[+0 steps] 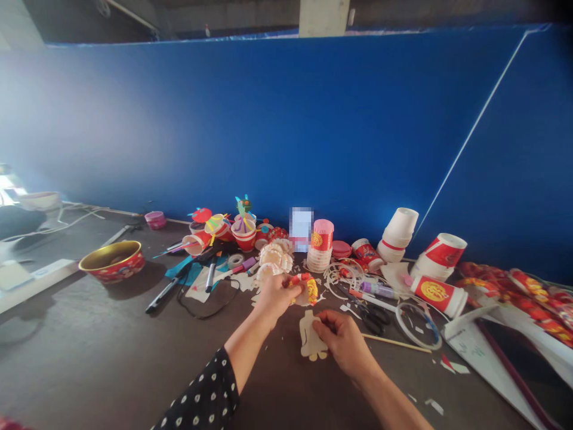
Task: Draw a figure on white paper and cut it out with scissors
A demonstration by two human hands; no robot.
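Dark worktable (pixel 67 352) under paper scraps (pixel 434 407); red-yellow paper (pixel 310 291) pinched by left hand (pixel 274 297), cream cutout (pixel 308 337) pinched by right hand (pixel 344 341), kept close together

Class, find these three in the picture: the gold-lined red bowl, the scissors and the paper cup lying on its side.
Gold-lined red bowl (pixel 114 272): head view, outer wall.
Scissors (pixel 373 319): head view, black handle loops.
Paper cup lying on its side (pixel 433 291): head view, gold emblem.

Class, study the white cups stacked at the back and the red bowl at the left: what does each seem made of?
The white cups look like paper: matte, with thin rolled rims. The red bowl looks like glossy printed metal, perhaps, with a shiny gold inside.
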